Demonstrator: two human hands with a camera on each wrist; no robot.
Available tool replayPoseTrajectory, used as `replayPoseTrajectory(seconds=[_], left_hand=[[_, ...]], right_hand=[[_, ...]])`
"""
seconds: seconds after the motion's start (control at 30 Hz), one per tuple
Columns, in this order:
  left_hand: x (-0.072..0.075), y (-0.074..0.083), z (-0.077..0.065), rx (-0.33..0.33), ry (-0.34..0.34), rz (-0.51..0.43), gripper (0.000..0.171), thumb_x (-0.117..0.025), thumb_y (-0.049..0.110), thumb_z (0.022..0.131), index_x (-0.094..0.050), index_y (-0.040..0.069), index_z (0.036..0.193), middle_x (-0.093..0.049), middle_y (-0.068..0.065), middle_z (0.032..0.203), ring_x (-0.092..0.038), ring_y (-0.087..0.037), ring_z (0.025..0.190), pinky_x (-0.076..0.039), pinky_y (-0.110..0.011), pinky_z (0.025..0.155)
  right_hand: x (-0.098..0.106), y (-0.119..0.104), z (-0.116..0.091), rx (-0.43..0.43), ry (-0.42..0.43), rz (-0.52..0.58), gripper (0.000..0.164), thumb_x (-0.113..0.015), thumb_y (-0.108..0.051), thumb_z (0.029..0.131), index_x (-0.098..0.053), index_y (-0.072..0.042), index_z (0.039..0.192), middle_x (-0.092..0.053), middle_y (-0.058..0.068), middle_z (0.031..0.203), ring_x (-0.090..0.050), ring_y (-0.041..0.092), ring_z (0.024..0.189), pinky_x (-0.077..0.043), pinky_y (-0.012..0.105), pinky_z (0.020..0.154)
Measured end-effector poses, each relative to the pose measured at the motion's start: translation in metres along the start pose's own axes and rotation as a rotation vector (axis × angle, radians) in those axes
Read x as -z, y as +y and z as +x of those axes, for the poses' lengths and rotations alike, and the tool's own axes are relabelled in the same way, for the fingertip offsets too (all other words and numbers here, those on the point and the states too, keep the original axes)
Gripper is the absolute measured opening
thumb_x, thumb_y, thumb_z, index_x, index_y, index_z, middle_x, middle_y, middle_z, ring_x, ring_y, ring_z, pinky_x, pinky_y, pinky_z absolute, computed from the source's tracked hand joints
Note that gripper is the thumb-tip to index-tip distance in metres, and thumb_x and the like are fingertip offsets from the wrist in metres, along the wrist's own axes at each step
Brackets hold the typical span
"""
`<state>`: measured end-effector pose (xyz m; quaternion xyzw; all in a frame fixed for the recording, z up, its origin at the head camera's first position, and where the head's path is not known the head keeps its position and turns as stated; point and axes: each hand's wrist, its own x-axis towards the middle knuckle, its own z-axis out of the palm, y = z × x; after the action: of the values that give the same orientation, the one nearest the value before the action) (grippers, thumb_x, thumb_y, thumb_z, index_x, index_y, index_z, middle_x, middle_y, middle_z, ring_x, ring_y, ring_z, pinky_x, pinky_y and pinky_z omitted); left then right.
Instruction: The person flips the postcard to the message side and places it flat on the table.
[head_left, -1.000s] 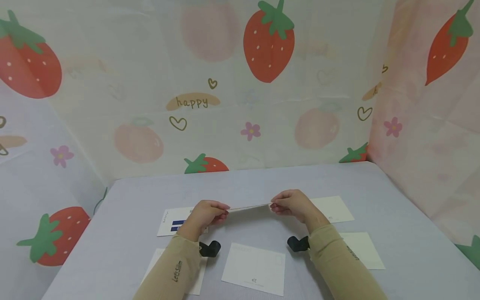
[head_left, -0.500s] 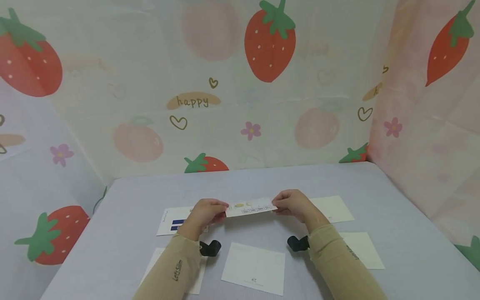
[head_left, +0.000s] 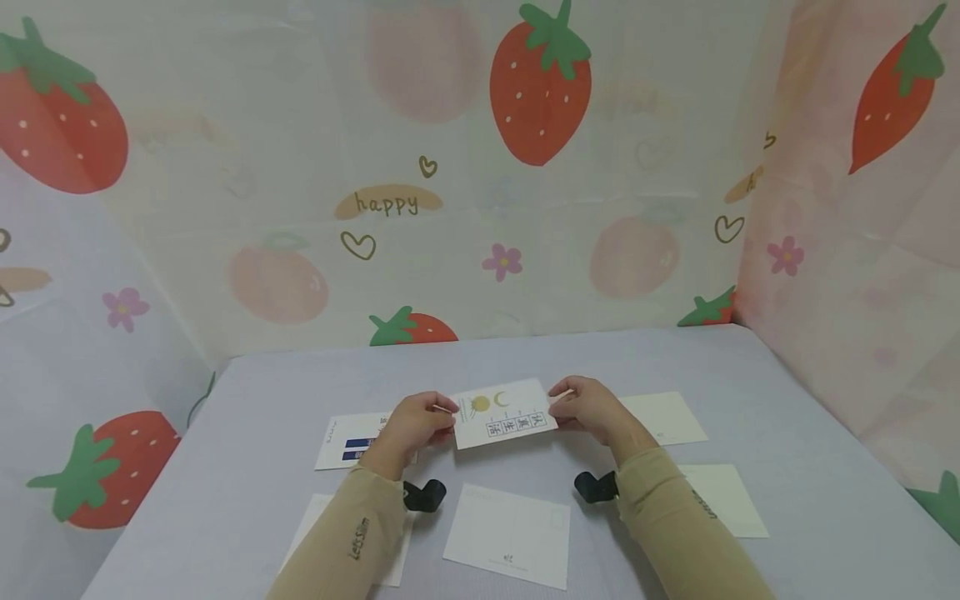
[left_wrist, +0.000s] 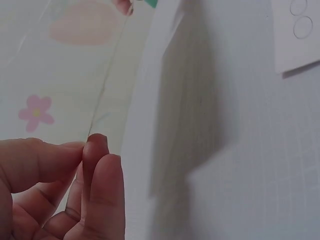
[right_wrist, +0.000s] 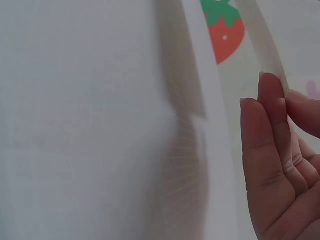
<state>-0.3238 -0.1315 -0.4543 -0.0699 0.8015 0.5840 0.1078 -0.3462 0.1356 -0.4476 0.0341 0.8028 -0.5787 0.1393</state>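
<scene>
Between both hands, above the middle of the table, a white postcard [head_left: 501, 412] is held by its two short ends. Its printed face shows a yellow sun, a crescent moon and a row of boxed characters, tilted toward the head camera. My left hand [head_left: 414, 425] pinches the left end between thumb and fingers. On the right end, my right hand [head_left: 588, 408] pinches in the same way. The left wrist view shows the card nearly edge-on, leaving the thumb and fingertips [left_wrist: 95, 150]. In the right wrist view the pale card [right_wrist: 264, 40] runs up from the pinching fingers.
A card with dark blue bars [head_left: 345, 446] lies behind the left forearm, and another card [head_left: 393, 562] is partly under it. A blank-looking postcard [head_left: 506, 537] lies front centre. Two cream cards, one back [head_left: 667, 417] and one front [head_left: 731, 500], lie at the right.
The postcard has turned from nearly edge-on to showing its printed face to the head camera. Both hands have stayed almost in place, holding its ends. The cards on the table have not moved.
</scene>
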Motion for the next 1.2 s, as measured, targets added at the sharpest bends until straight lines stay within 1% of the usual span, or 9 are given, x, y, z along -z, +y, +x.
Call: replayPoseTrajectory(seconds=[0.1,0.17,0.3,0.43,0.63,0.83,0.93,1.07,1.2], left_hand=[[-0.002,0.002,-0.001,-0.003,0.013,-0.007,0.016,-0.060,0.004,0.083,-0.060,0.006,0.099,-0.061,-0.010,0.087,-0.060,-0.017,0.073,-0.054,-0.031,0.068],[-0.003,0.003,-0.001,0.000,0.025,-0.007,0.020,-0.061,0.005,0.083,-0.057,0.007,0.103,-0.061,-0.010,0.087,-0.060,-0.018,0.073,-0.054,-0.031,0.068],[-0.004,0.004,-0.001,0.014,0.039,-0.013,0.027,-0.060,0.008,0.084,-0.054,0.010,0.111,-0.062,-0.010,0.092,-0.061,-0.018,0.076,-0.054,-0.030,0.068],[-0.004,0.002,0.000,0.024,0.037,-0.010,0.026,-0.059,0.007,0.085,-0.055,0.009,0.111,-0.060,-0.011,0.097,-0.061,-0.019,0.078,-0.054,-0.030,0.067],[-0.006,0.001,0.000,0.060,0.045,0.023,0.030,-0.060,0.008,0.085,-0.053,0.010,0.114,-0.059,-0.012,0.095,-0.060,-0.019,0.074,-0.053,-0.027,0.063],[-0.007,-0.001,0.001,0.063,0.045,0.043,0.016,-0.059,0.008,0.085,-0.058,0.006,0.101,-0.061,-0.010,0.091,-0.060,-0.017,0.073,-0.053,-0.025,0.062],[-0.007,-0.003,0.002,0.057,0.041,0.080,0.010,-0.059,0.008,0.086,-0.059,0.005,0.096,-0.060,-0.010,0.087,-0.059,-0.016,0.071,-0.052,-0.024,0.060],[-0.007,-0.005,0.004,0.077,0.032,0.128,0.010,-0.059,0.010,0.086,-0.059,0.006,0.095,-0.061,-0.009,0.084,-0.059,-0.016,0.070,-0.050,-0.023,0.058],[-0.006,-0.006,0.004,0.101,0.021,0.145,0.010,-0.059,0.008,0.085,-0.060,0.007,0.095,-0.062,-0.008,0.083,-0.060,-0.017,0.071,-0.051,-0.024,0.058]], right_hand=[[0.001,0.000,-0.001,-0.013,-0.002,0.003,0.037,-0.063,0.003,0.079,-0.055,-0.004,0.115,-0.063,0.015,0.090,-0.064,0.022,0.075,-0.055,0.033,0.069],[0.001,0.000,-0.002,-0.022,-0.007,0.004,0.037,-0.062,0.003,0.080,-0.055,-0.003,0.115,-0.063,0.015,0.091,-0.064,0.022,0.074,-0.054,0.033,0.069],[0.000,0.002,-0.004,-0.035,-0.017,-0.018,0.029,-0.061,0.003,0.081,-0.058,0.000,0.109,-0.064,0.013,0.088,-0.063,0.021,0.072,-0.054,0.033,0.067],[-0.002,0.005,-0.004,-0.039,-0.028,-0.056,0.022,-0.061,0.002,0.081,-0.059,0.001,0.102,-0.065,0.011,0.084,-0.063,0.019,0.069,-0.054,0.032,0.064],[-0.003,0.009,-0.002,-0.046,-0.048,-0.065,0.016,-0.060,0.002,0.081,-0.059,0.002,0.097,-0.065,0.011,0.082,-0.063,0.020,0.069,-0.054,0.032,0.064],[-0.004,0.010,-0.001,-0.054,-0.051,-0.080,0.013,-0.061,0.001,0.081,-0.059,0.002,0.093,-0.063,0.011,0.080,-0.062,0.020,0.068,-0.054,0.033,0.063],[-0.005,0.010,-0.002,-0.050,-0.058,-0.084,0.012,-0.061,0.002,0.081,-0.058,0.002,0.092,-0.062,0.012,0.079,-0.062,0.021,0.067,-0.055,0.033,0.062],[-0.007,0.011,-0.003,-0.060,-0.062,-0.104,0.010,-0.061,0.002,0.081,-0.057,0.001,0.090,-0.061,0.012,0.079,-0.061,0.021,0.066,-0.055,0.032,0.061],[-0.009,0.010,-0.003,-0.079,-0.061,-0.138,0.010,-0.062,0.001,0.081,-0.057,0.001,0.090,-0.061,0.012,0.078,-0.062,0.020,0.065,-0.055,0.031,0.060]])
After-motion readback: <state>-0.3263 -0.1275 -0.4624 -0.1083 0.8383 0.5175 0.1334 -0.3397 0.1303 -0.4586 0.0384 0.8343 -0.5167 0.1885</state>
